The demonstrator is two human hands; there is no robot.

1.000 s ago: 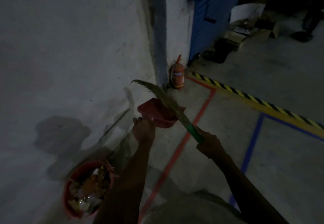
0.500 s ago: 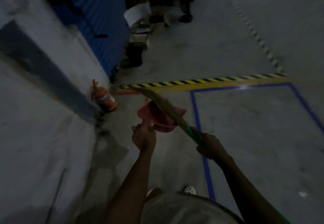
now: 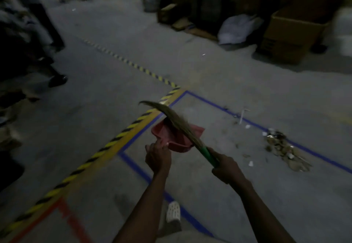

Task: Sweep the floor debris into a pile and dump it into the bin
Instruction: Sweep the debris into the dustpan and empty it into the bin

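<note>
- in the head view, our left hand [image 3: 158, 157] is curled around the handle of a red dustpan [image 3: 171, 138] and holds it up off the floor [image 3: 209, 195].
- our right hand [image 3: 226, 168] is closed around the green handle of a grass broom [image 3: 177, 121]. its bristles run up and to the left across the dustpan's open tray, and the tip curls past the far edge.
- the debris pile [image 3: 283, 147] lies on the floor well to the right of both hands. it is brownish scraps mixed with small white bits, sitting across a blue tape line [image 3: 209, 102].
- a few loose scraps are scattered between the pile and the dustpan.
- a yellow-and-black hazard stripe [image 3: 106, 145] runs diagonally from the lower left toward the dustpan, with red tape [image 3: 70, 220] beside it at the bottom left.
- a white perforated shoe [image 3: 173, 212] shows between our forearms.
- along the far side, dim and blurred, stand a cardboard box [image 3: 289, 39] and a pale bag [image 3: 238, 27].
- we cannot tell whether the dustpan holds anything.
</note>
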